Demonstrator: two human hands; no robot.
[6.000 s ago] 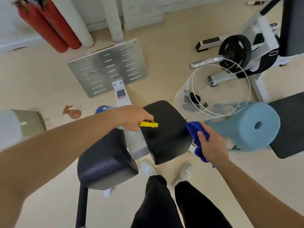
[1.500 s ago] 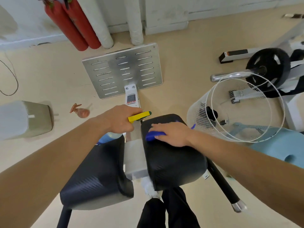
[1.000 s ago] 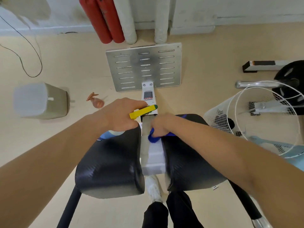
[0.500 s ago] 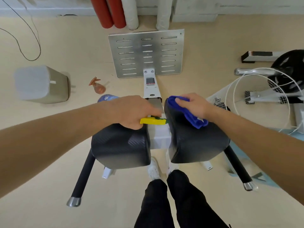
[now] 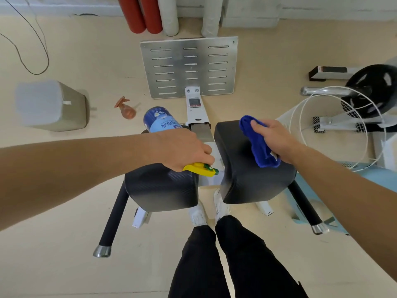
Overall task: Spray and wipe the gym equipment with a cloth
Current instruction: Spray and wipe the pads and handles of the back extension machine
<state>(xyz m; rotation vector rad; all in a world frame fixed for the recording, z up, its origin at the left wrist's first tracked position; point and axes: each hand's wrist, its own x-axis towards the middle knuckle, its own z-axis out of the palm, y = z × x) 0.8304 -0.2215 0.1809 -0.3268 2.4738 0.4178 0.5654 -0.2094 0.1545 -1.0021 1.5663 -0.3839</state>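
Note:
Two black padded cushions of a gym machine sit side by side below me, the left pad (image 5: 163, 188) and the right pad (image 5: 251, 181), with a white frame (image 5: 196, 108) running between them to a slotted metal footplate (image 5: 189, 65). My left hand (image 5: 182, 151) grips a blue spray bottle (image 5: 160, 122) with a yellow trigger head (image 5: 200, 168), held over the left pad and pointing right. My right hand (image 5: 272, 138) holds a blue cloth (image 5: 261, 147) pressed on top of the right pad.
A white wire fan (image 5: 335, 125) lies on the floor at right, beside a weight plate (image 5: 373, 87) on a bar. A grey box (image 5: 51, 106) and a small orange spray bottle (image 5: 125, 108) lie at left. Red cylinders (image 5: 141, 14) lean on the far wall. My legs (image 5: 214, 254) stand behind the pads.
My right hand has carried the cloth from the gap between the pads onto the top of the right pad and drawn it toward me. The spray bottle has tilted lower over the left pad.

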